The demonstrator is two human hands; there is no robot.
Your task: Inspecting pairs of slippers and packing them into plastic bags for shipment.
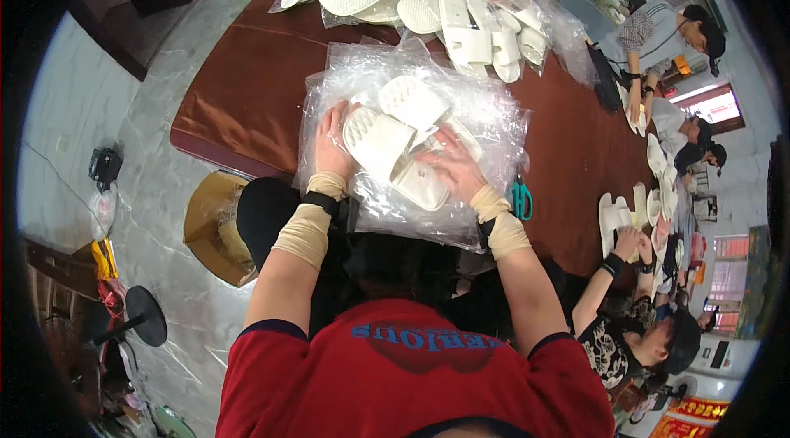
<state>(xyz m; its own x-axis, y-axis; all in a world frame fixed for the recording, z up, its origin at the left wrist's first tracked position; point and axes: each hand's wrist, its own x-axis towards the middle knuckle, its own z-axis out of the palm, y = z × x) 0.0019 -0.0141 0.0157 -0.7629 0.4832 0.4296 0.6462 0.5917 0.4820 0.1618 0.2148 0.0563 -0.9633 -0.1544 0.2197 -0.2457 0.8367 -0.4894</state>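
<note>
A pair of white slippers lies at a slant on a stack of clear plastic bags (498,129) at the table's near edge. My left hand (332,146) is at the left end of the nearer slipper (380,146), its fingers closed along that edge. Across the open ends of both soles lies my right hand (455,165), fingers apart, touching the nearer slipper and the farther slipper (414,102). The fingertips of my right hand are partly lost against the white soles. Whether either slipper is inside a bag I cannot tell.
Bagged white slippers (461,27) are heaped at the table's far side. Teal-handled scissors (522,198) lie right of the bags on the brown tablecloth (255,84). A cardboard box (216,220) stands on the floor at left. Co-workers handle slippers (613,220) along the right.
</note>
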